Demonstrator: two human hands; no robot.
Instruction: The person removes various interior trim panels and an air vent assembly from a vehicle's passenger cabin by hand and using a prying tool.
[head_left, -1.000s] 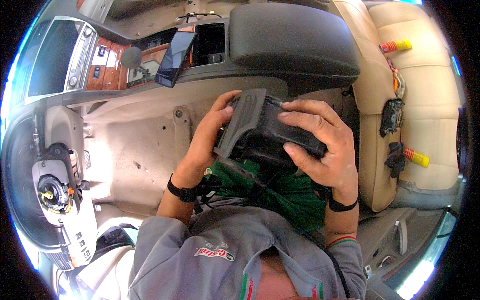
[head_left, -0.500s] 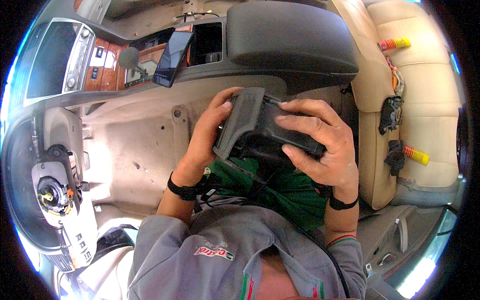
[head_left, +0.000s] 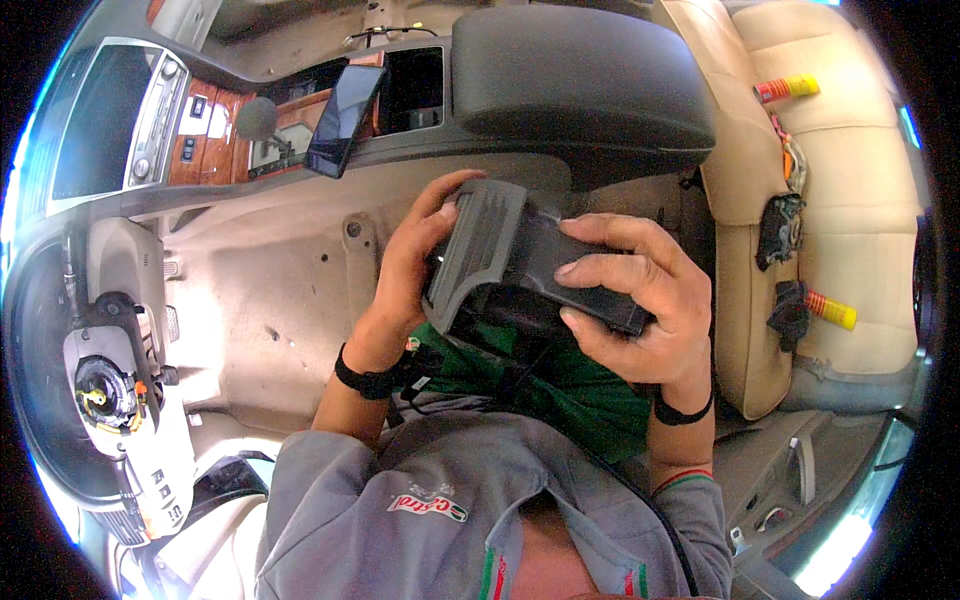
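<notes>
Between my hands, above my lap, is a black plastic air vent housing [head_left: 560, 262] with a grey slatted face turned to the left. My left hand [head_left: 407, 262] grips the slatted end, its thumb and fingers at the upper edge. On the other end, my right hand [head_left: 645, 290] has its fingers over the top and its thumb along the near side. The underside of the housing and some of my left fingers are hidden.
A phone [head_left: 346, 118] lies across the centre console beside the gear knob [head_left: 257, 117]. Behind it is a padded armrest [head_left: 580, 80]. To the right, a beige seat [head_left: 850, 190] carries two yellow-and-red tubes and black parts. The steering column [head_left: 102, 390] is at the left.
The housing has tilted slightly, so more of its slatted face shows. Both hands keep their hold, and the right has shifted a little with it.
</notes>
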